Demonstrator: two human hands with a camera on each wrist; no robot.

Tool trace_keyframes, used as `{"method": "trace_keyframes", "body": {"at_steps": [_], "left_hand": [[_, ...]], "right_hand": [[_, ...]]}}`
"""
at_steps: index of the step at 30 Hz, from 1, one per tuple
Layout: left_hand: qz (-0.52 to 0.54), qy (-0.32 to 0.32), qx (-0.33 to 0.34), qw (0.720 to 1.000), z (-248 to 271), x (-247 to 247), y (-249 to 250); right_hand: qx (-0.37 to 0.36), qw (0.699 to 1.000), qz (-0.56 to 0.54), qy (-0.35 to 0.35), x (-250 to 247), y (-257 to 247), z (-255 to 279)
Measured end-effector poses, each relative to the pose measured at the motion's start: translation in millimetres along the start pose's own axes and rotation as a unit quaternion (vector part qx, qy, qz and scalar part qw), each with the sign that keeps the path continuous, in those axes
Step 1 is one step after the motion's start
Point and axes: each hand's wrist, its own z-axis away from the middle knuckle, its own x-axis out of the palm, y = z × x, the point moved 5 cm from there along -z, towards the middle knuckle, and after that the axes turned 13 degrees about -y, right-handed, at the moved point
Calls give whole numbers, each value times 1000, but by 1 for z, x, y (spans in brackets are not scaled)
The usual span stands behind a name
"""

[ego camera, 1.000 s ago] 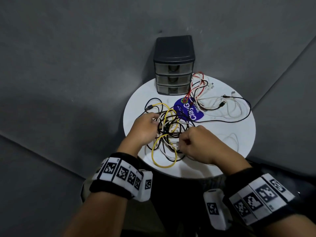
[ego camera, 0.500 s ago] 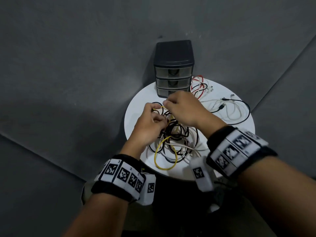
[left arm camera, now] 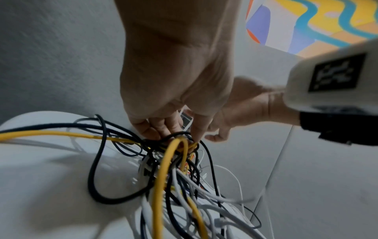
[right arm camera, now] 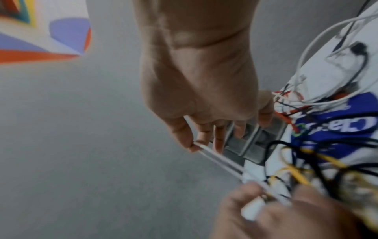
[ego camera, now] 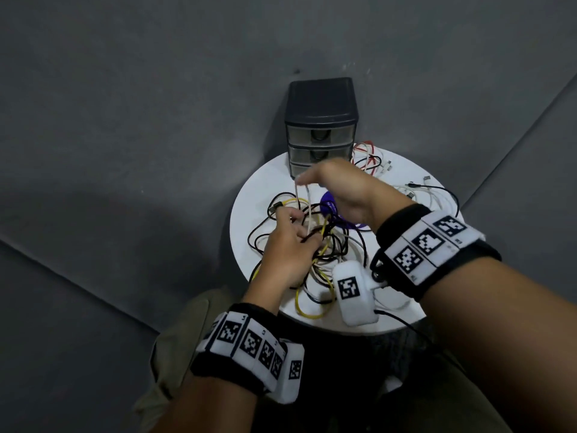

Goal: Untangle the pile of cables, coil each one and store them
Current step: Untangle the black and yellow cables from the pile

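Standing on the round white table (ego camera: 249,195): one dark three-drawer organiser (ego camera: 321,126) at the far edge, one blue sticker (right arm camera: 335,131), lettering mirrored, unreadable. Tangled cable pile (ego camera: 324,245) mid-table, black, yellow, white. Left hand (ego camera: 287,248) curled into the pile, gripping strands. Right hand (ego camera: 340,189) above it, thumb and forefinger pinching a doubled white cable (right arm camera: 220,160), two strands running taut down to the left hand.

floor: grey carpet (ego camera: 125,151), seams crossing; furniture: round white table (ego camera: 249,195); wall: colourful mural (left arm camera: 319,22); light: dim
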Motion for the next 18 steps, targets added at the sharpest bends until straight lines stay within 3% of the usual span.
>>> {"method": "trace_keyframes", "body": {"at_steps": [7,15,18], "left_hand": [[23,-9,-13,1000,-5,2,-5],[29,-23,-12,999,-1,-2,6],[34,-52,-45,997,-1,-4,9]], "right_hand": [[-106,981,-162,22,-18,-52,26],[-299,924,-237,36,-26,-76,58],[-306,923,-229,45,-29,-67,62]]}}
